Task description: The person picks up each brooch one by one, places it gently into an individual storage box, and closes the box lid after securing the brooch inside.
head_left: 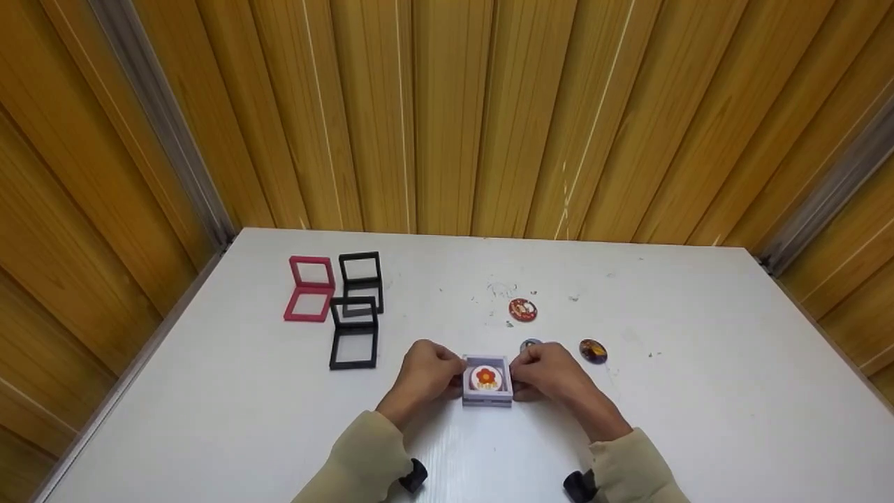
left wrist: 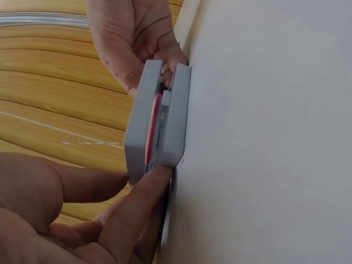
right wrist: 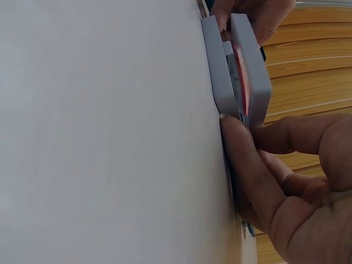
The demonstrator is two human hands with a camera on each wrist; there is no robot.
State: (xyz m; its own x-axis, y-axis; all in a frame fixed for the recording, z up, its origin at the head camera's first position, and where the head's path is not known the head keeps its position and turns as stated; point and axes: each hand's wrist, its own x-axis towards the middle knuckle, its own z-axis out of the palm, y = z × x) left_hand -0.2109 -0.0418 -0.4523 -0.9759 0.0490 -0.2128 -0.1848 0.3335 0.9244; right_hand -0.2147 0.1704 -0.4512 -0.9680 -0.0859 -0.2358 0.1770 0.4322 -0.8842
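A small lavender-grey square display frame lies on the white table between both hands. Its two halves stand slightly apart along the near side, as the wrist views show. Inside sits a round badge with a red-orange flower on white; its red rim shows in the gap. My left hand pinches the frame's left side, thumb on the upper half and a finger at the lower half. On the opposite side, my right hand grips it the same way.
At the left stand a red display frame and two black ones, all unfolded. A red patterned badge and a dark one lie at the right. Another badge is partly hidden behind the right hand. Wood-patterned panels back the table.
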